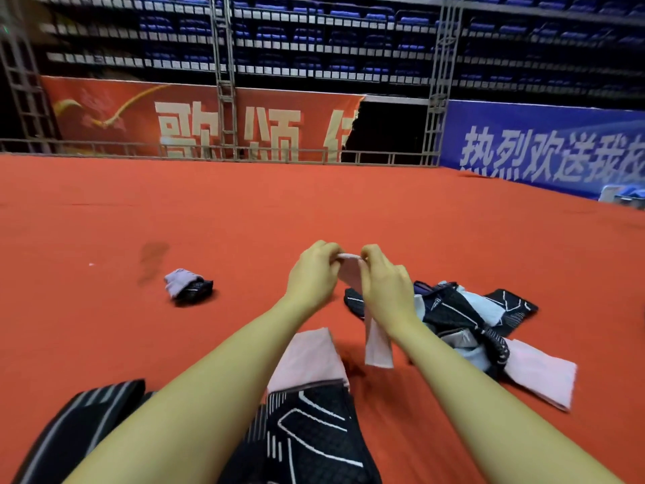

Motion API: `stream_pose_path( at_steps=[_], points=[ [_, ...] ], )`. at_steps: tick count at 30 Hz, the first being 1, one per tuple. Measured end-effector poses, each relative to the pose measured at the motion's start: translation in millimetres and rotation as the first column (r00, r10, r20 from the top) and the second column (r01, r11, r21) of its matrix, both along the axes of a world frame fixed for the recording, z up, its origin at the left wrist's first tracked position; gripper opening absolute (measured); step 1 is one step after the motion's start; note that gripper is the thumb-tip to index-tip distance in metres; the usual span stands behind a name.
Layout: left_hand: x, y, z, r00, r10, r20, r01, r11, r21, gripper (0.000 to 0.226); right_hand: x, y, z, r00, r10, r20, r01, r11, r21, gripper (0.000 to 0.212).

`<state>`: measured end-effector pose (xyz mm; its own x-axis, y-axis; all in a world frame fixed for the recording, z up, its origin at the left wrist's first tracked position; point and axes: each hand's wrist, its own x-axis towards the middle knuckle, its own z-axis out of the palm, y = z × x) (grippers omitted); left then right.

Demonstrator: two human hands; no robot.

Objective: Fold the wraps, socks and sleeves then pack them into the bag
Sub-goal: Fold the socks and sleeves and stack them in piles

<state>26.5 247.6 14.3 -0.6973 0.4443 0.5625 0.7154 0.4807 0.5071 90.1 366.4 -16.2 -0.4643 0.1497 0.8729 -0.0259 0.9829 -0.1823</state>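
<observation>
My left hand (314, 270) and my right hand (384, 284) are raised over the red floor and both pinch the top edge of a pale pink sleeve (377, 344), which hangs down between my forearms. A flat pink piece (307, 358) lies below my left forearm on top of a black patterned wrap (314, 431). A black wrap with grey stripes (87, 424) sits at the lower left. To the right lies a heap of black and pale blue garments (464, 319) with another pink piece (541, 375) beside it. A folded bundle (188, 286) rests at the left.
Red carpet (244, 211) stretches ahead to a metal rail (209, 148), with red and blue banners and rows of blue seats behind. Something blue sits at the far right edge (624, 195). I see no bag.
</observation>
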Motion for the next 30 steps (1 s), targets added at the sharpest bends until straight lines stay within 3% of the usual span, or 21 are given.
stream_pose_path(
  at_steps=[4, 6, 9, 12, 16, 20, 22, 24, 28, 30],
  points=[
    [42, -26, 27, 0.998, 0.033, -0.052, -0.03, 0.997, 0.069, 0.024, 39, -23, 15, 0.961, 0.06, 0.271, -0.007, 0.981, -0.194, 0.036],
    [57, -43, 34, 0.996, 0.057, -0.075, -0.049, 0.994, 0.093, 0.025, 58, -30, 12, 0.948, 0.082, 0.307, 0.019, 0.95, -0.313, 0.027],
    [74, -68, 38, 0.992, 0.093, -0.081, -0.084, 0.991, 0.105, 0.025, 81, -42, 11, 0.966, 0.114, 0.233, 0.001, 0.898, -0.44, 0.012],
    [94, -91, 35, 0.986, 0.159, -0.053, -0.157, 0.987, 0.037, 0.024, 92, -56, 18, 0.97, 0.194, 0.148, -0.083, 0.833, -0.547, 0.018],
    [119, -116, 26, 0.994, 0.106, 0.017, -0.104, 0.992, -0.075, 0.044, 98, -74, 39, 0.939, 0.329, -0.097, -0.281, 0.578, -0.766, 0.031],
    [123, -128, 17, 0.997, 0.077, -0.008, -0.077, 0.991, -0.108, 0.039, 106, -89, 49, 0.859, 0.487, -0.161, -0.381, 0.397, -0.835, 0.03],
    [119, -129, 16, 0.995, 0.059, -0.078, -0.064, 0.996, -0.06, 0.025, 111, -95, 51, 0.842, 0.522, -0.138, -0.381, 0.393, -0.837, 0.027],
    [117, -129, 17, 0.994, 0.03, -0.104, -0.039, 0.995, -0.086, 0.038, 114, -99, 52, 0.834, 0.54, -0.113, -0.365, 0.388, -0.846, 0.018],
    [122, -130, 20, 1.0, -0.03, 0.009, 0.031, 0.986, -0.164, 0.032, 125, -104, 55, 0.764, 0.63, -0.14, -0.382, 0.267, -0.885, 0.006],
    [127, -131, 18, 0.997, -0.036, 0.066, 0.048, 0.981, -0.189, 0.025, 128, -103, 54, 0.75, 0.656, -0.086, -0.36, 0.295, -0.885, 0.008]
  ],
)
